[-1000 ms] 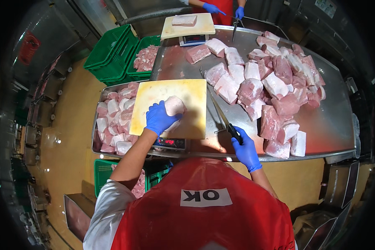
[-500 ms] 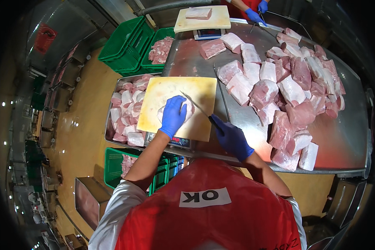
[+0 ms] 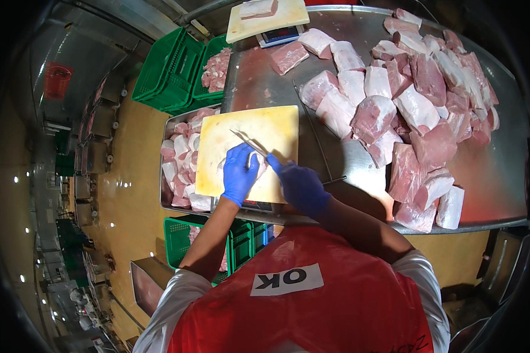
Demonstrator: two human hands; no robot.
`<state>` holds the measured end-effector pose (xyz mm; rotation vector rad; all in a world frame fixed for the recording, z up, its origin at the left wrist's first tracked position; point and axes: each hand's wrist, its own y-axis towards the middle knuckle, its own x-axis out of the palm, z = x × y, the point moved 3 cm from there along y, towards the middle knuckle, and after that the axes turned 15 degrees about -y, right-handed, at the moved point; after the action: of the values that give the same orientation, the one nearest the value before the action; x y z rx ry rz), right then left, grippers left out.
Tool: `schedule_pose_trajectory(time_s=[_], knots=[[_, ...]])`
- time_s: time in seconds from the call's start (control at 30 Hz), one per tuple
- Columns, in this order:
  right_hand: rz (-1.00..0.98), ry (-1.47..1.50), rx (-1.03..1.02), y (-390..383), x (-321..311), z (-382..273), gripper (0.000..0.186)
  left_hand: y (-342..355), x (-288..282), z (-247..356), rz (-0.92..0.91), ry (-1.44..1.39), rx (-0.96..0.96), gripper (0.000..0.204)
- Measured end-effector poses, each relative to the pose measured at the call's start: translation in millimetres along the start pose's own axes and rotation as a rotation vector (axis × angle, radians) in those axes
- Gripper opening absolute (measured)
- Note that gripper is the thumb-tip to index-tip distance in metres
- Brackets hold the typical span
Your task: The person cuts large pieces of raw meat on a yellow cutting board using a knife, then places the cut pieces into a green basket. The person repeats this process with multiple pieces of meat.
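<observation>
A yellowish cutting board (image 3: 280, 126) lies in the middle, on a scale. My left hand (image 3: 239, 175), in a blue glove, grips a piece of pale pink meat (image 3: 261, 168) on it, hiding much of the piece. In my right hand (image 3: 302, 188), also gloved, is a knife (image 3: 248, 140); its handle is mostly covered by the fingers. The blade points to the far left and lies just beyond my left fingers, over the board. Whether it touches the meat I cannot tell.
To the right, large meat blocks (image 3: 418, 112) are heaped on the steel table (image 3: 483, 188). A metal tray (image 3: 162, 176) of meat pieces adjoins the board's left. Green crates (image 3: 165, 70) stand far left, another (image 3: 174, 244) near. A second board (image 3: 235, 26) carries one block at the back.
My right hand has moved left with the knife, closer to my left hand, and the blade now crosses beyond its fingers. Another person's gloved hands at the top have gone from view.
</observation>
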<state>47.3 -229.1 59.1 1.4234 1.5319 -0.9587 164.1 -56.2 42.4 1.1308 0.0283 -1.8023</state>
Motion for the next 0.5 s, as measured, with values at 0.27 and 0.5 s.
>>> schedule_pose_trajectory(time_s=[0.27, 0.5], knots=[[-0.031, 0.142, 0.036, -42, -28, 5, 0.071, -5, 5, -5, -0.010, 0.037, 0.007, 0.026], [0.080, 0.190, 0.009, -15, -2, -2, 0.071, -9, 5, -10, 0.022, 0.036, -0.040, 0.026]])
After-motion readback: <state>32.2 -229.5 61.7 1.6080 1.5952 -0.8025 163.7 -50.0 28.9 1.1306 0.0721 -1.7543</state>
